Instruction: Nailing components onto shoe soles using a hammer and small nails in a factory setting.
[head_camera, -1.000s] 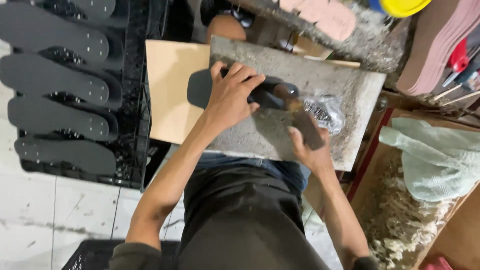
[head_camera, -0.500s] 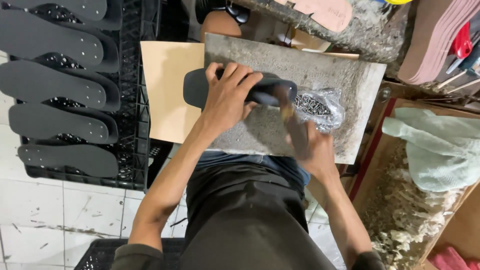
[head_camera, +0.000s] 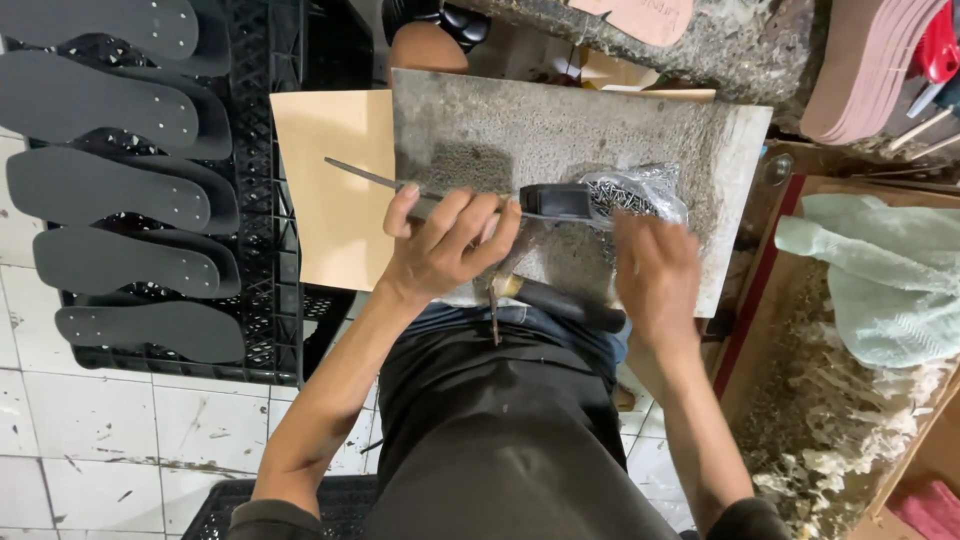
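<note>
Hands: the left hand (head_camera: 440, 250) grips a thin black sole (head_camera: 440, 195) edge-on, the blurred right hand (head_camera: 655, 270) hovers half-open above the stone slab (head_camera: 560, 130).

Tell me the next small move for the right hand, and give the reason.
Probably pinch one nail from the clear bag of nails. The right hand hovers, blurred, just below that bag, empty as far as shows, while the left hand holds the black sole edge-up on the grey slab, and the hammer lies untouched.

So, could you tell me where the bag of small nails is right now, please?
In the head view, the clear bag of nails lies on the right part of the grey stone slab, just above the right hand and beside the black sole.
</note>
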